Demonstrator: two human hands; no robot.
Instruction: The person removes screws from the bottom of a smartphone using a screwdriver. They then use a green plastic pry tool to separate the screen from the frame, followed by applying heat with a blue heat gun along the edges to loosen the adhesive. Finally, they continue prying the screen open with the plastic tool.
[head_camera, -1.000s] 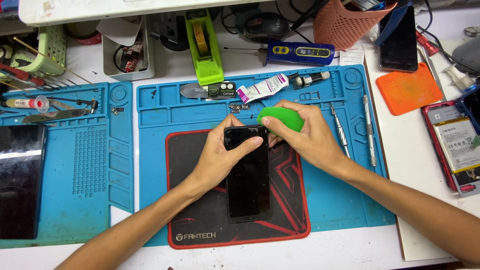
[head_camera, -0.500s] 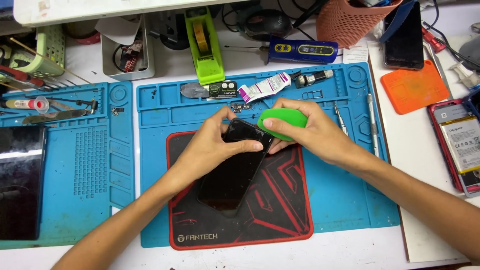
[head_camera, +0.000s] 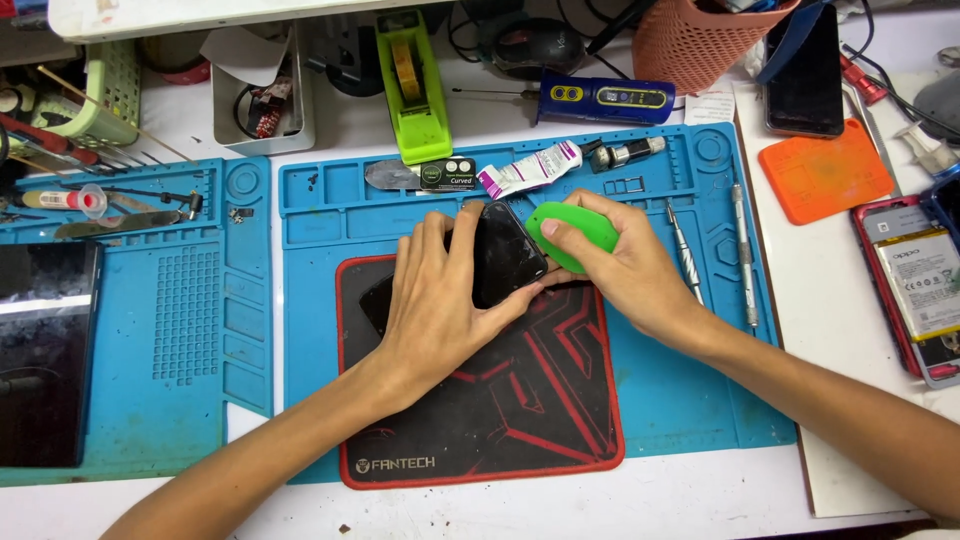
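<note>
A black phone lies tilted on the black mouse pad with red edging, its top end pointing up and to the right. My left hand lies over the phone and grips it, covering most of its lower half. My right hand holds a green oval pry tool pressed against the phone's upper right edge. Both rest over a blue silicone work mat.
A second blue mat with a dark tablet lies at left. Behind are a green tape dispenser, a glue tube, a blue tool and an orange basket. Screwdrivers, an orange pad and an opened phone lie at right.
The phone has been turned from upright to steeply tilted under my left hand. My right hand with the green tool stayed at the phone's upper edge.
</note>
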